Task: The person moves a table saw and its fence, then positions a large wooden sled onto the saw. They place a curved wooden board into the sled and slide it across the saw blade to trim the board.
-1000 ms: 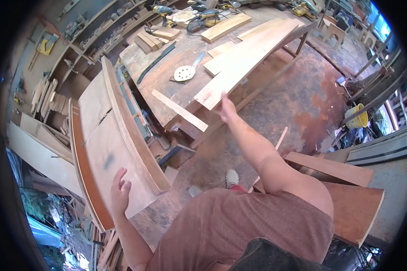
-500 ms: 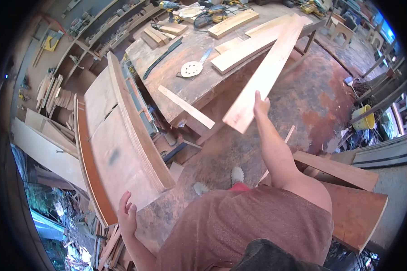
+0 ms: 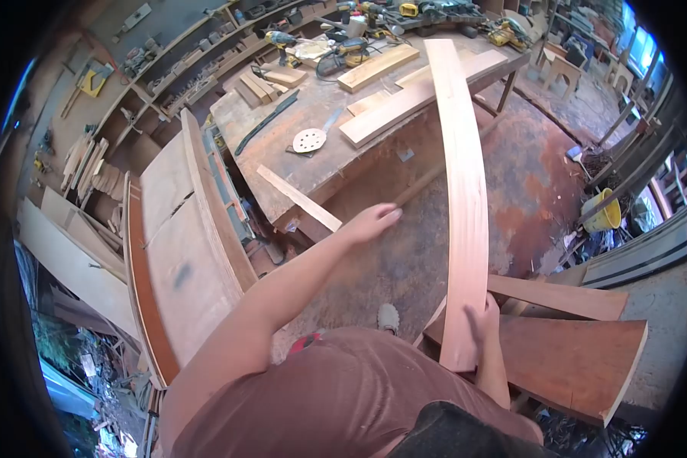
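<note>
A long pale board (image 3: 466,198) stretches from near my body up to the workbench (image 3: 282,183), its far end over other planks there. My right hand (image 3: 485,320) grips its near end at the right edge, thumb on the face and the other fingers hidden. Left of the board, my left hand (image 3: 375,223) is out over the floor, touching nothing, its fingers together and slightly curled. On the bench are a thick pale plank (image 3: 389,118), a perforated sanding disc (image 3: 310,140) and a thin strip (image 3: 298,197) at the near edge.
Large curved panels (image 3: 187,252) stand on the left. Reddish-brown boards (image 3: 580,359) lie at the lower right, with a yellow bucket (image 3: 603,210) beyond them. Power tools (image 3: 351,52) sit at the back of the bench, and shelves (image 3: 175,84) line the wall.
The board has come closer to my body and swung to a steeper line, with my right hand lower on it. My left hand has moved from the lower left to the middle.
</note>
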Tool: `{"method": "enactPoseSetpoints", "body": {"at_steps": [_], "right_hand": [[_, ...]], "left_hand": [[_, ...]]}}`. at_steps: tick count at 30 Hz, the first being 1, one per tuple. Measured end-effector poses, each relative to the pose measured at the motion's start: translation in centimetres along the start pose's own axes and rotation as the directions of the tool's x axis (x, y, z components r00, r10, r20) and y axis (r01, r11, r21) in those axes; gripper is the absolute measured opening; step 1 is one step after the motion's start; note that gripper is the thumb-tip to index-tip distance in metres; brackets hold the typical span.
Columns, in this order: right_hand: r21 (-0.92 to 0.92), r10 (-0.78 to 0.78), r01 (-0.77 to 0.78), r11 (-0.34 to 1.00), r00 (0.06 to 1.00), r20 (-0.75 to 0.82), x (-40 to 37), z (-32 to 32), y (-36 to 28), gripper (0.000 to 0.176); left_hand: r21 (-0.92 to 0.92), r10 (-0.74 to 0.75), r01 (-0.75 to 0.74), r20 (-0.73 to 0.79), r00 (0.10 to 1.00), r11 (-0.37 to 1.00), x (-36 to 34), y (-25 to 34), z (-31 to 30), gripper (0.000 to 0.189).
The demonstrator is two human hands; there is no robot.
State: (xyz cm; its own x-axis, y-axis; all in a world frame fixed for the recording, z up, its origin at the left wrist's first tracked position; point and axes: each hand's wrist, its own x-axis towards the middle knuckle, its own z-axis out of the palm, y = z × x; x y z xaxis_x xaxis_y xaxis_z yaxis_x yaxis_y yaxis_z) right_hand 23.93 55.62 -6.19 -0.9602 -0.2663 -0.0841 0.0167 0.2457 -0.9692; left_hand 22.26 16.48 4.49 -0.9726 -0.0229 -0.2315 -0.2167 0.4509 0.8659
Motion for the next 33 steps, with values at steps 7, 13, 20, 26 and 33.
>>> {"method": "enactPoseSetpoints", "body": {"at_steps": [7, 13, 20, 26, 33], "right_hand": [[-0.429, -0.095, 0.103, 0.897, 0.995, 0.042, -7.3, -0.9, 1.0, 0.042], [-0.484, -0.161, 0.232, 0.844, 0.97, 0.185, -4.7, 4.4, 2.3, 0.037], [-0.109, -0.462, 0.658, 0.745, 0.627, 0.628, 1.6, 9.7, -6.6, 0.044], [0.103, -0.364, 0.616, 0.781, 0.315, 0.876, -3.9, 22.8, -16.9, 0.071], [-0.169, -0.053, 0.537, 0.827, 0.373, 0.926, -18.2, 29.5, -12.0, 0.075]], "left_hand": [[-0.99, -0.301, 0.096, 0.063, 0.952, 0.099, 8.9, 5.7, 2.2, 0.092], [-0.945, -0.18, -0.296, -0.319, 0.931, 0.143, 0.1, 2.6, -1.9, 0.081], [-0.809, 0.074, -0.587, -0.587, 0.806, -0.033, -15.6, 0.1, -10.5, 0.046], [-0.659, 0.488, -0.675, -0.732, 0.475, -0.332, -31.3, -7.3, -11.9, 0.019], [-0.651, 0.231, -0.629, -0.75, 0.62, -0.425, -44.6, -18.5, -11.7, 0.037]]}}
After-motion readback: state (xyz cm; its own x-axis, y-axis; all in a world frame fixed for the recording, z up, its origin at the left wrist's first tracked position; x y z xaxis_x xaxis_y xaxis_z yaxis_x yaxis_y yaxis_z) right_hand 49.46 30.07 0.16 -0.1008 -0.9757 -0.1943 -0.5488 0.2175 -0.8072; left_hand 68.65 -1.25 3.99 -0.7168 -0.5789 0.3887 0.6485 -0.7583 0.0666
